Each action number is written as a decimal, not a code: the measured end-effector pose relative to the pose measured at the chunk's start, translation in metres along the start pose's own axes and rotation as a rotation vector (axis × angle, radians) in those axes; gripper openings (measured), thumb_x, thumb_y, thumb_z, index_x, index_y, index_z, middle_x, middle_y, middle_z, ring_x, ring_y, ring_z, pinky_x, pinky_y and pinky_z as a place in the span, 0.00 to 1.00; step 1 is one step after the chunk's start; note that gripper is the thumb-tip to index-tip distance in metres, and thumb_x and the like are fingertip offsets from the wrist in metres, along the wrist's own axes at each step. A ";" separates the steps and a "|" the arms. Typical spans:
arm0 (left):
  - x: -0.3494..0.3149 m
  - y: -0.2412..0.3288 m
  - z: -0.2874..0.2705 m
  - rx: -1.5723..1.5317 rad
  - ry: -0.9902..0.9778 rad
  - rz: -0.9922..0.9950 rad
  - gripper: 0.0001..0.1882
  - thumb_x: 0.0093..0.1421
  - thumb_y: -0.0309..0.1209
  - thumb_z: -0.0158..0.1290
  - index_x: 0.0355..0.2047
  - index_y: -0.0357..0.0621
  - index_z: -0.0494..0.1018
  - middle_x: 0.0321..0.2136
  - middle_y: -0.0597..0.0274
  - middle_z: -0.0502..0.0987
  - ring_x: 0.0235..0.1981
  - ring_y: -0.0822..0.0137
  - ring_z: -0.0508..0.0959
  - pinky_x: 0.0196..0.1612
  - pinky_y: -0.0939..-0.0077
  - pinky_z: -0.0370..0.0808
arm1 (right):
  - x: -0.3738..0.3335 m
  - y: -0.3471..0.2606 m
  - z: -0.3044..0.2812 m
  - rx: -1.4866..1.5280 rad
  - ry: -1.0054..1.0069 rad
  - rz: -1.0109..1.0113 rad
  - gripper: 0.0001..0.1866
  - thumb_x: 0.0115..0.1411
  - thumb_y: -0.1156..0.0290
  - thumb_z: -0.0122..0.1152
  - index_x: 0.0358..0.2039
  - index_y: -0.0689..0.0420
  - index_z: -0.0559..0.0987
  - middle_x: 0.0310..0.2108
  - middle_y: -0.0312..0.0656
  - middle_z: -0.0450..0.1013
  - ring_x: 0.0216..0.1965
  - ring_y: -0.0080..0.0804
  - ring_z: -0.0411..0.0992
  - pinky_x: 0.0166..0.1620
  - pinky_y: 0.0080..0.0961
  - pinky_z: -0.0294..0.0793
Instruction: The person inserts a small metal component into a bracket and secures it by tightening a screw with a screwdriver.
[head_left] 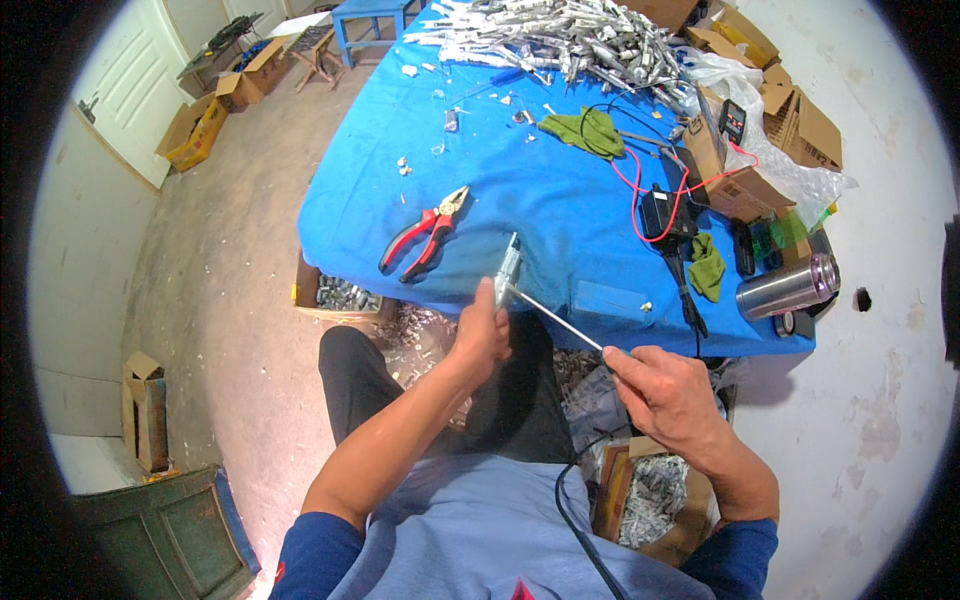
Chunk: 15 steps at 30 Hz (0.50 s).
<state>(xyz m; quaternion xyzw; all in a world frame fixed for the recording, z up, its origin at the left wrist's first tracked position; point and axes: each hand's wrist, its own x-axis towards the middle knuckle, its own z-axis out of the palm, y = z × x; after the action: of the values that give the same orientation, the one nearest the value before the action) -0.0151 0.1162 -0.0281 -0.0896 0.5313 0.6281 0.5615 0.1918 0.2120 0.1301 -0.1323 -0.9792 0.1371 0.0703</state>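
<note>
Here, the right hand grips a slim-shafted tool, its tip at the metal part pinched in the left hand, by the near edge of the blue table. Beyond lie red-handled pliers; farther, a silvery heap.

I'm at a blue-covered worktop, white wall on my right, paint flaking, one dark hole in it. Grey-brown floor to my left, flecked with small bits, brighter near me. Past it, pale wall, white panelled door with dark handle. Blue stool by the worktop's far left corner; dark green panelled furniture near on my left.
</note>
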 end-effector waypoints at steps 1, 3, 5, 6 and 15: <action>0.000 0.000 0.000 0.003 0.003 0.001 0.32 0.64 0.65 0.38 0.15 0.55 0.56 0.11 0.72 0.53 0.11 0.71 0.52 0.20 0.72 0.55 | 0.001 0.000 0.000 -0.003 -0.004 -0.002 0.17 0.53 0.73 0.64 0.45 0.56 0.79 0.24 0.42 0.68 0.24 0.42 0.74 0.26 0.36 0.73; -0.001 0.001 0.002 0.014 0.021 0.008 0.32 0.64 0.65 0.38 0.15 0.55 0.56 0.11 0.72 0.54 0.11 0.71 0.52 0.20 0.72 0.55 | 0.002 -0.001 -0.001 -0.004 -0.004 -0.011 0.17 0.54 0.73 0.64 0.45 0.56 0.78 0.23 0.42 0.68 0.24 0.42 0.73 0.26 0.36 0.73; -0.002 0.002 0.003 0.030 0.052 0.021 0.32 0.65 0.65 0.38 0.15 0.55 0.57 0.11 0.72 0.54 0.11 0.71 0.52 0.20 0.71 0.55 | 0.004 -0.001 -0.001 -0.006 -0.020 -0.013 0.17 0.54 0.73 0.64 0.46 0.55 0.78 0.23 0.42 0.68 0.23 0.43 0.73 0.25 0.37 0.73; -0.001 0.001 0.002 0.035 0.048 0.024 0.32 0.65 0.65 0.38 0.15 0.55 0.57 0.11 0.72 0.54 0.11 0.70 0.52 0.20 0.71 0.55 | 0.005 -0.003 -0.003 -0.007 -0.035 -0.011 0.16 0.54 0.73 0.63 0.46 0.55 0.78 0.23 0.42 0.68 0.23 0.43 0.73 0.25 0.37 0.72; 0.000 -0.003 0.010 0.103 0.134 0.111 0.33 0.66 0.65 0.36 0.16 0.52 0.59 0.11 0.70 0.56 0.11 0.69 0.56 0.17 0.70 0.57 | 0.014 -0.002 -0.011 0.102 -0.093 0.043 0.15 0.56 0.72 0.62 0.46 0.56 0.78 0.23 0.50 0.72 0.25 0.50 0.74 0.28 0.41 0.74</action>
<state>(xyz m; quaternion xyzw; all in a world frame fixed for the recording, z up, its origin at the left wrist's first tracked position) -0.0081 0.1232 -0.0252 -0.0725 0.6033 0.6227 0.4929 0.1794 0.2164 0.1423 -0.1431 -0.9701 0.1941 0.0283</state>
